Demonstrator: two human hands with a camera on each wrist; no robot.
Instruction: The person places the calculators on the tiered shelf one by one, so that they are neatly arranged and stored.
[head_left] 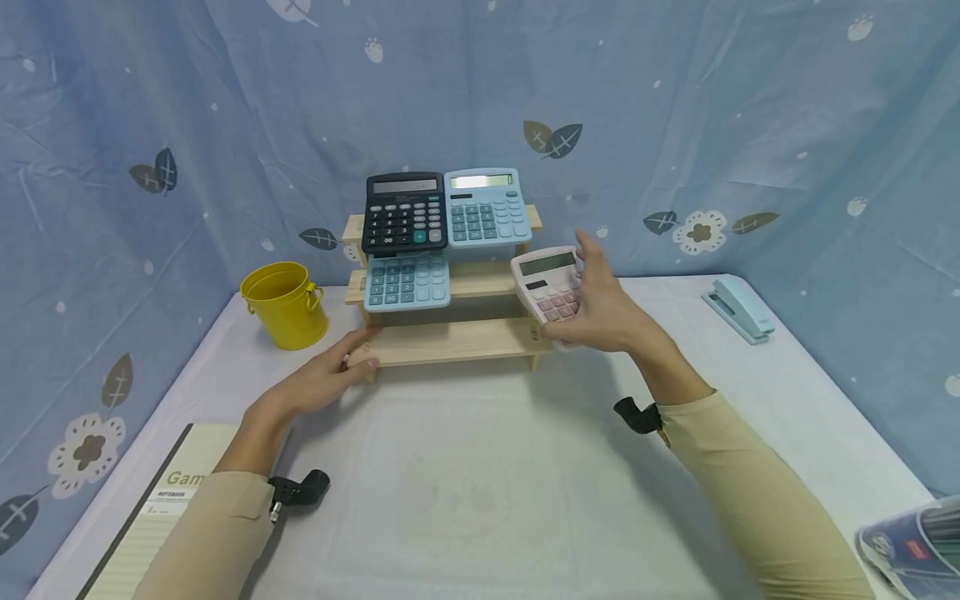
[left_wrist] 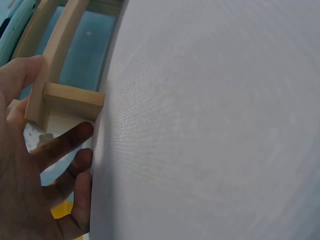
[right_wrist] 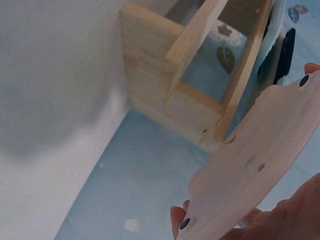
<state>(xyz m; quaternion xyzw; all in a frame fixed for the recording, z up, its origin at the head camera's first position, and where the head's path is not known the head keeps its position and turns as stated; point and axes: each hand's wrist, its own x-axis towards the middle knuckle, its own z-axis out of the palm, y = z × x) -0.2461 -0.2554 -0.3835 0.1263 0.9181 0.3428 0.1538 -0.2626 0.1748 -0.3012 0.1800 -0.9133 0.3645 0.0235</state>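
Observation:
My right hand [head_left: 603,308] grips a pink calculator [head_left: 551,283] by its right and lower edges, tilted, beside the right end of a three-tier wooden rack [head_left: 450,340]. In the right wrist view the calculator's pale underside [right_wrist: 250,160] shows. At the rack's lower left end my left hand [head_left: 318,379] holds the bottom tier between thumb and fingers. On the top tier lean a black calculator [head_left: 405,212] and a light blue calculator [head_left: 487,208]. Another light blue calculator [head_left: 407,283] lies on the middle tier, its upper part hidden behind the black one.
A yellow bucket [head_left: 288,308] stands left of the rack. At the right is a light blue stapler [head_left: 738,308]. A notebook [head_left: 161,500] lies at the front left, partly under my left arm. A pen holder [head_left: 915,542] sits at the front right edge.

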